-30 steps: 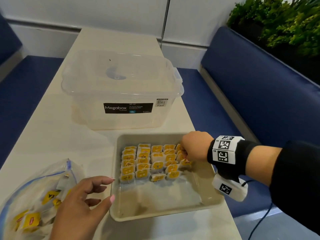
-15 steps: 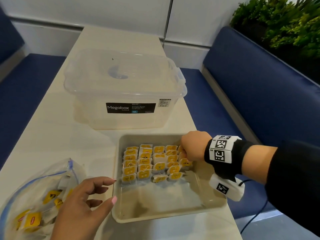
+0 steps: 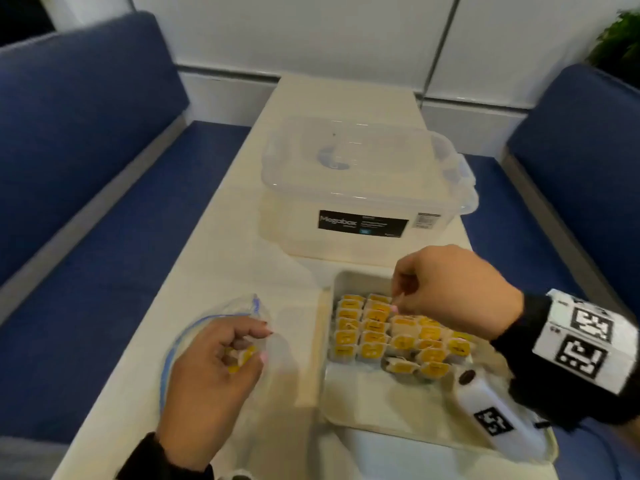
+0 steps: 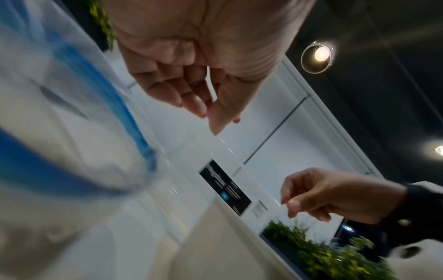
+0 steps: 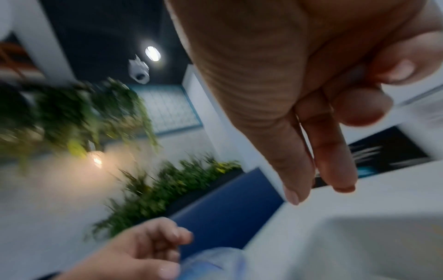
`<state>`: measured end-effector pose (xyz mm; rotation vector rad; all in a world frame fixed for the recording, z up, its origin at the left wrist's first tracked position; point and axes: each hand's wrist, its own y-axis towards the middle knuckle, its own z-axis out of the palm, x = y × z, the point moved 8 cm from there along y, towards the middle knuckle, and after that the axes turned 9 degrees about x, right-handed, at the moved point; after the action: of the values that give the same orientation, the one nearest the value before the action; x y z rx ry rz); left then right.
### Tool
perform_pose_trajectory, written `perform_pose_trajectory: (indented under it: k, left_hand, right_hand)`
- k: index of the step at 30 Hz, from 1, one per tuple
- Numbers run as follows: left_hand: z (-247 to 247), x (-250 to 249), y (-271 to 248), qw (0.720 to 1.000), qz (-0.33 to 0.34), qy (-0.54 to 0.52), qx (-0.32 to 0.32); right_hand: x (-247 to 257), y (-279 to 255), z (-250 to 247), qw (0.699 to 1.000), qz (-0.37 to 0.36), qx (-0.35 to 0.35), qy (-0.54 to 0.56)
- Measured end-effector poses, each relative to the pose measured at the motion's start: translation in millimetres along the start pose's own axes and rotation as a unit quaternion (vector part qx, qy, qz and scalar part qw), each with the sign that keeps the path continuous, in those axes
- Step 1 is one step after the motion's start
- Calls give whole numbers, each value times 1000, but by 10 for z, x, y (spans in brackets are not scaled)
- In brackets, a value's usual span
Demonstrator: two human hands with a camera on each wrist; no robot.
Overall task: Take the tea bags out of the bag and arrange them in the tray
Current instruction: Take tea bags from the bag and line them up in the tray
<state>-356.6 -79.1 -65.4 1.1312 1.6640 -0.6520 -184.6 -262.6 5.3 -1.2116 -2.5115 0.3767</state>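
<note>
Bag (image 3: 221, 313): lying at 7 o'clock on the table (image 3: 221, 271), clear plastic with a blue zip edge, mouth gaping toward the tray.

Left hand (image 3: 211, 372): reaching into the bag mouth, palm down, fingers curling round a yellow-tagged tea bag (image 3: 242, 356); pinching it, going by the head view, though the wrist view is too blurred to confirm.

Doing it well: lifting just one sachet by its paper edge, keeping string and tag from snagging on the zip, probably best; carrying it low toward 4 o'clock.

Tray (image 3: 346, 403): sitting at 5 o'clock, near half bare, far half filling up.

Tea bags (image 3: 398, 336): standing in tight rows, yellow tags up, at the tray's 12 o'clock end.

Right hand (image 3: 453, 289): hovering over the back rows, knuckles up, wrist angling in from 3 o'clock, fingers loosely curling, seemingly gripping nothing, fingertips just above the tags.

Next slot: looking like the short front row at 6 o'clock of the block.

Storage box (image 3: 363, 188): waiting lidded at 12 o'clock, out of play.
</note>
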Motion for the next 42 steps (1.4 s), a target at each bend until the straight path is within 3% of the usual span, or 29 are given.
perform_pose_trajectory:
  k: [3, 6, 9, 13, 17, 22, 32, 37, 39, 42]
  left_hand:
    - [-470, 106, -63, 988, -28, 126, -82]
    - [-777, 290, -174, 968, -99, 197, -123]
    - [-816, 540, -318, 957, -191, 195, -96]
    - [-720, 724, -455, 943, -247, 220, -29]
    - [-676, 716, -473, 953, -224, 203, -12]
    - [-652, 652, -454, 964, -197, 179, -5]
    - [-748, 652, -422, 966, -194, 169, -19]
    - [-759, 531, -377, 970, -148, 187, -49]
    - [-779, 394, -352, 979, -101, 163, -76]
    - [-723, 296, -298, 990, -73, 105, -59]
  right_hand:
    - [633, 29, 29, 995, -74, -22, 65]
    - [1177, 122, 239, 985, -134, -24, 106]
    - [1592, 276, 635, 976, -172, 20, 130]
    - [1995, 504, 1247, 974, -187, 114, 50]
    - [2178, 694, 1601, 974, -161, 160, -19]
    - [2289, 772, 1726, 981, -148, 127, -1]
    - [2023, 739, 1436, 971, -155, 90, 158]
    - [1840, 660, 1171, 940, -159, 58, 297]
    - [1809, 638, 1106, 920, -162, 53, 353]
    - [1794, 586, 1017, 898, -169, 45, 403]
